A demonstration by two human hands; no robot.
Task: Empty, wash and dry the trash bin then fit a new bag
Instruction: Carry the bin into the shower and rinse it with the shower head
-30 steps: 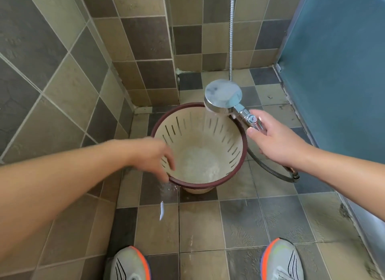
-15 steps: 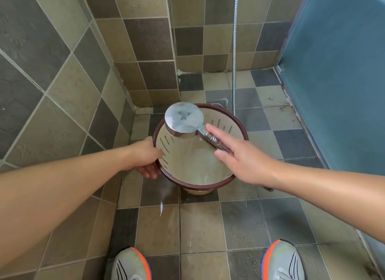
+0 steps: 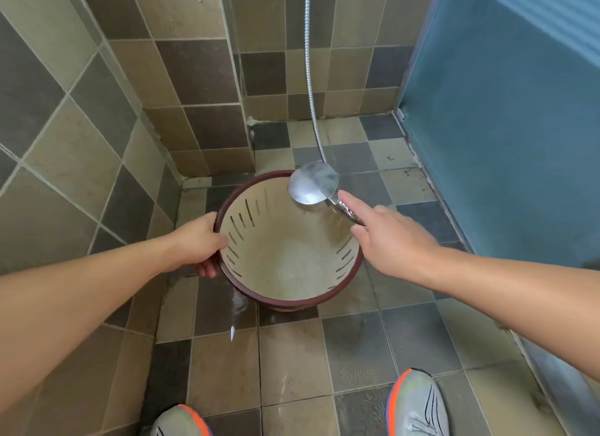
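Rinsing the bin on the shower floor

The trash bin (image 3: 285, 250) stood on the tiled floor (image 3: 292, 364) in the wall corner, tilted toward me. My left hand (image 3: 198, 240) gripped its left rim, fingers curled outside it. My right hand (image 3: 386, 237) held the shower head (image 3: 313, 182) over the bin's far rim, index finger extended along the handle.

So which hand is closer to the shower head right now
Right. The right hand holds the handle of the shower head, index finger almost at its disc. The left hand grips the trash bin rim, opposite side.
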